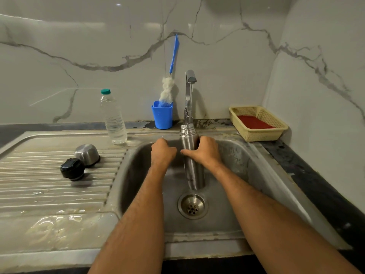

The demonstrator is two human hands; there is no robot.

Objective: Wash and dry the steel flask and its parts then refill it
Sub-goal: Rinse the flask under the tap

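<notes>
The steel flask stands upright in the sink basin, its open mouth under the tap, from which a thin stream of water runs into it. My right hand grips the flask's upper body. My left hand hovers just left of the flask with fingers curled, holding nothing I can see. On the draining board at the left lie the flask's steel cup lid, upside down, and the black stopper.
A clear plastic water bottle with a green cap stands at the basin's back left. A blue cup holds a bottle brush with a blue handle. A cream basket with a red cloth sits back right. The drain lies below the flask.
</notes>
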